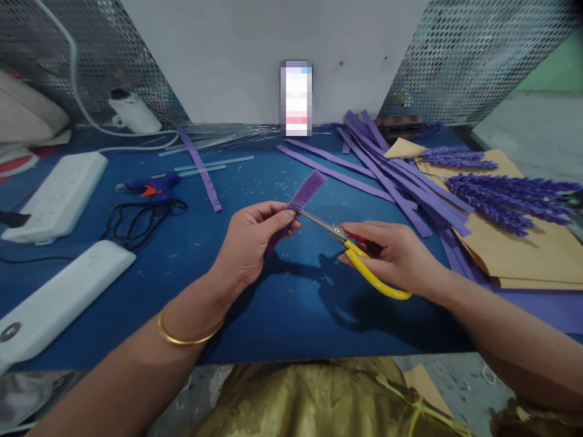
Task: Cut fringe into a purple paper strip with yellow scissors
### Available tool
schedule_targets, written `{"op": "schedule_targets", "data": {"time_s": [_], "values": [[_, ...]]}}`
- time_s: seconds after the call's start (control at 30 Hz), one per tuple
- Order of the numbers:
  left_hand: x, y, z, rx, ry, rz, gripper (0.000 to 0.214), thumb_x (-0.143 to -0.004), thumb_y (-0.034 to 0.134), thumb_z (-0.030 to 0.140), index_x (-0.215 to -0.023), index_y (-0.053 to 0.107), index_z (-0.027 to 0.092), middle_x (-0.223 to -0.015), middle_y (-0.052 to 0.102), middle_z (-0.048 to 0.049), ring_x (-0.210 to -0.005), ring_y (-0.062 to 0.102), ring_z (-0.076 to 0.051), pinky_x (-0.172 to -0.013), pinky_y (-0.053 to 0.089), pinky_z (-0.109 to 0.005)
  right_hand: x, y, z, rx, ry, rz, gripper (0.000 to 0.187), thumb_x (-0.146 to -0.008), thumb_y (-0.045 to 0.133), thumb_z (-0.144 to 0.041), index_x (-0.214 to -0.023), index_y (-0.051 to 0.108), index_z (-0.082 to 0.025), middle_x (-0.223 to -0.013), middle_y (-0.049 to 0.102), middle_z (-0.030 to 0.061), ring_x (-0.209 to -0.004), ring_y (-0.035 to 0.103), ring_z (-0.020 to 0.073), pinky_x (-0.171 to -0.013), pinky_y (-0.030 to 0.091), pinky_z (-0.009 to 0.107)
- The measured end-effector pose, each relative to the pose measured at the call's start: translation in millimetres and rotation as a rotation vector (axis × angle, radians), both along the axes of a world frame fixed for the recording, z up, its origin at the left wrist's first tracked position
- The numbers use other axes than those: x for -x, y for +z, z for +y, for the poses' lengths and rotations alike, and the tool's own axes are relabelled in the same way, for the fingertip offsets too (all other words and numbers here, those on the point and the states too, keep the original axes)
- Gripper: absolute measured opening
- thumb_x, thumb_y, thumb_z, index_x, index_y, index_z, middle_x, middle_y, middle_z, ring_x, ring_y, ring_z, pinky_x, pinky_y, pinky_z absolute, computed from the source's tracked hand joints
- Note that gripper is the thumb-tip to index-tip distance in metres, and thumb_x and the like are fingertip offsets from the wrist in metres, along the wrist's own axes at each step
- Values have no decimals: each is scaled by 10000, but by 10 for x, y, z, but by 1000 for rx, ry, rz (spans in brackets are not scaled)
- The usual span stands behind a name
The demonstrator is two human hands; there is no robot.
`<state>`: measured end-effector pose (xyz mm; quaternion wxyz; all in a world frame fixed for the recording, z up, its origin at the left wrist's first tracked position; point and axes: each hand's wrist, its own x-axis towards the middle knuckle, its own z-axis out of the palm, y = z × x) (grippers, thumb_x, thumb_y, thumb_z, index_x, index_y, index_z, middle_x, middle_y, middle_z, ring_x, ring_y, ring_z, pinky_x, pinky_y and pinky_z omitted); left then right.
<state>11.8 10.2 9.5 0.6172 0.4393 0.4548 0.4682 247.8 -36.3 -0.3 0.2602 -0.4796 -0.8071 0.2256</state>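
Observation:
My left hand pinches a purple strip, which looks like paper or felt, with fine cuts along one edge. The strip's free end points up and to the right, and its other part hangs below my fingers. My right hand is closed round the yellow-handled scissors. Their blades reach the strip's edge right beside my left fingertips. Whether the blades are parted there is too small to tell. A fringed purple strip lies on the blue table to the left.
At left are a power strip, a blue glue gun with a black cord, and a long white device. Purple strips, lavender-like flowers and brown paper cover the right side. A phone stands at the back.

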Motion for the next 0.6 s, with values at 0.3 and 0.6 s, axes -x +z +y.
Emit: {"op": "schedule_targets", "data": {"time_s": [0.3,0.6], "values": [[14,-43,6,-45,-10,49,142,-689,839,286,-738,765,174,-662,720,-26,-622,627,-129,-650,496,-240,35,-22,-1,33,-24,19,348,-874,687,-416,-1122,719,-175,-812,678,42,-581,493,121,-542,383,231],[9,-29,7,-44,-25,20,93,-705,824,252,-729,771,180,-659,723,-17,-624,621,-110,-640,487,-215,-3,6,-10,0,8,13,322,-899,662,-418,-1085,718,-161,-860,698,70,-645,550,146,-591,415,245]]}}
